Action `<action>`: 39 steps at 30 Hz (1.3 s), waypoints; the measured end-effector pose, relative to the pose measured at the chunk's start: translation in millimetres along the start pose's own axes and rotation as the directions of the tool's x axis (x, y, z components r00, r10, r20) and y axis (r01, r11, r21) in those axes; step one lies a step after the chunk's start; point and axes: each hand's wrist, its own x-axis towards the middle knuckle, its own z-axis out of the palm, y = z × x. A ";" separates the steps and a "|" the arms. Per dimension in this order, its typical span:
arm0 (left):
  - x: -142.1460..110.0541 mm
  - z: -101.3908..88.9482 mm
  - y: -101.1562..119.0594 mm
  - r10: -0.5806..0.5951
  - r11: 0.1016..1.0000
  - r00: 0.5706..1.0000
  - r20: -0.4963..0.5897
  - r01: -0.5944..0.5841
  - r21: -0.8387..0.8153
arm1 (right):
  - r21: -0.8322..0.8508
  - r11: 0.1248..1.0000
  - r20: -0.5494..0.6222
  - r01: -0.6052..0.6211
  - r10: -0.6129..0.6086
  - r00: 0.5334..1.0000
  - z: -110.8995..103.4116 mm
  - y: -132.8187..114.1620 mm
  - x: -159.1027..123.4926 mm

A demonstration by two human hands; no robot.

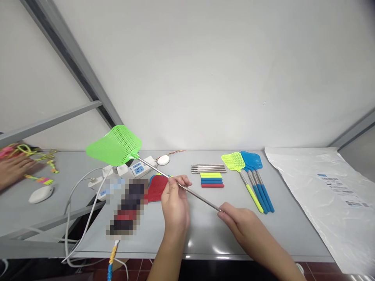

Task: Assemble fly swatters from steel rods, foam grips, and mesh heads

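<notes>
A bright green fly swatter (115,145) is held slantwise above the table, its head up at the left and its metal rod stretched out. My left hand (177,205) grips the rod near its middle, thumb on top. Closed around the rod's lower end is my right hand (244,226); whatever grip it covers there is hidden. Behind my left hand lie red swatter heads (156,189) with a little blue and yellow showing. Beyond the hands, several metal rods (208,168) lie in a row, with yellow, blue and red handle sleeves (211,180) in front of them.
To the right lie a yellow swatter (233,161) and several blue swatters (252,160). A white plastic bag (310,187) covers the right end. Left are a power strip (143,166) with cables, a white round puck (163,160), a pixelated object (129,207), and another person's hand (17,169).
</notes>
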 end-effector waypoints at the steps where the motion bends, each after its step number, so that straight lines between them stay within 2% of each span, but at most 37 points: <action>1: 4.6 0.6 1.9 0.007 1.000 1.000 -0.009 -0.007 -0.014 | -0.004 1.000 -0.001 0.002 -0.002 1.000 -0.5 1.0 0.2; 3: 7.0 2.8 0.7 0.008 0.999 1.000 -0.030 -0.009 -0.039 | -0.008 1.000 -0.013 0.006 -0.006 1.000 -2.3 4.0 2.0; 6: -5.7 7.1 -12.4 -0.043 0.999 0.998 -0.051 0.041 -0.033 | -0.007 1.000 -0.034 -0.020 0.020 0.999 -5.5 9.3 6.6; 9: -26.1 10.8 -28.9 -0.195 0.980 0.977 0.082 0.191 0.049 | -0.009 0.999 -0.035 -0.052 0.051 0.998 -5.6 12.2 10.6; 11: -32.6 11.9 -34.1 -0.243 0.970 0.961 0.129 0.237 0.060 | -0.026 0.999 -0.031 -0.043 0.043 0.999 -3.4 12.8 11.7; 14: -21.2 7.7 -26.6 -0.173 0.985 0.984 0.036 0.174 -0.019 | -0.092 0.995 -0.019 -0.028 0.026 0.999 -0.5 15.5 9.8; 17: 7.3 -4.4 -7.2 -0.074 0.991 0.992 -0.098 0.062 -0.116 | -0.152 0.988 0.018 -0.039 0.043 0.999 -1.6 23.0 4.7; 21: 33.6 -17.6 8.0 -0.008 0.995 0.992 -0.129 -0.005 -0.097 | -0.149 0.988 0.052 -0.036 0.044 0.998 -7.5 35.1 0.1; 23: 34.0 -17.3 4.0 -0.029 0.995 0.991 -0.131 0.016 -0.099 | -0.157 0.987 0.035 -0.037 0.043 0.998 -11.0 39.0 0.5; 26: 20.4 -9.0 -12.8 -0.079 0.995 0.988 -0.133 0.070 -0.076 | -0.165 0.985 -0.004 -0.044 0.044 0.999 -14.4 42.0 2.5; 30: -5.9 4.7 -33.6 -0.211 0.977 0.977 0.031 0.211 -0.026 | -0.172 0.984 -0.013 -0.044 0.043 0.999 -12.1 42.6 3.8; 34: -12.1 8.7 -32.8 -0.169 0.985 0.985 0.045 0.170 -0.005 | -0.180 0.983 0.019 -0.031 0.035 0.999 -10.0 42.4 2.0; 39: 8.9 -1.8 -15.3 -0.090 0.994 0.994 -0.062 0.086 -0.066 | -0.196 0.980 0.056 -0.032 0.043 0.998 -18.3 49.4 -6.1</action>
